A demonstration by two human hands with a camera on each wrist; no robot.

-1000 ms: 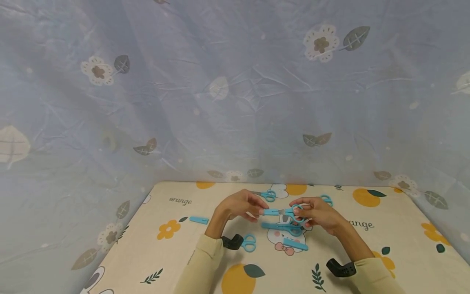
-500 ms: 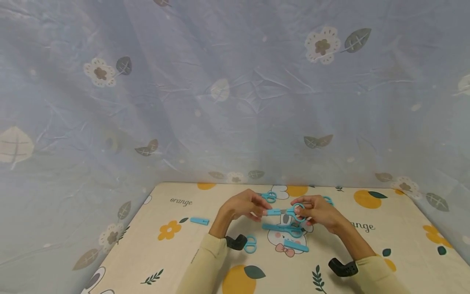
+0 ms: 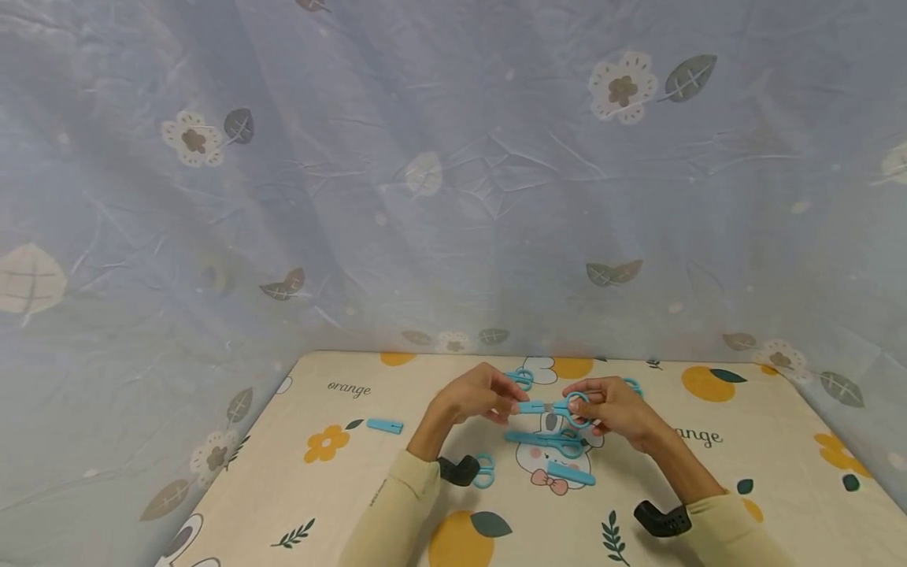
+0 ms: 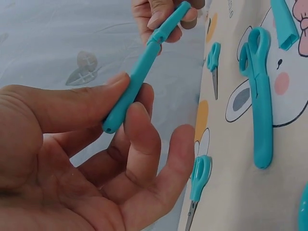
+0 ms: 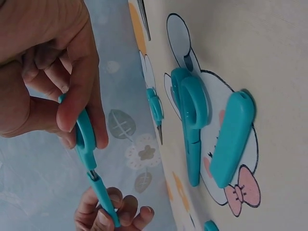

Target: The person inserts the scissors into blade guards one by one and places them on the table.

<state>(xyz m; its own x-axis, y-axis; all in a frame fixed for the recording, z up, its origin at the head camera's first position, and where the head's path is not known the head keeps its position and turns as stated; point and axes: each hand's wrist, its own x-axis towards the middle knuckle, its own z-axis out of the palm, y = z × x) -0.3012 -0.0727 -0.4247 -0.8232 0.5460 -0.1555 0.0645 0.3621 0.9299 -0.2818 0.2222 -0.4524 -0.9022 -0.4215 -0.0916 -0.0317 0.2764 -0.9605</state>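
Observation:
Above the table, my left hand pinches a turquoise scissors cap between thumb and fingers. My right hand holds a pair of scissors by the turquoise finger loops. Their blades point left into the cap, and a short strip of metal shows between cap and handle. In the left wrist view the cap runs in line with the scissors. The right wrist view shows the small gap between handle and cap. Below the hands lies a capped pair of scissors.
One loose cap lies in front of the capped scissors, another cap to the left. More scissors lie behind the left hand, behind the right hand and beside the left wrist camera. A hanging floral sheet closes the back.
My left hand and the cap have shifted slightly right, toward the scissors handle. A little less blade shows between them. My right hand keeps its grip nearly in place.

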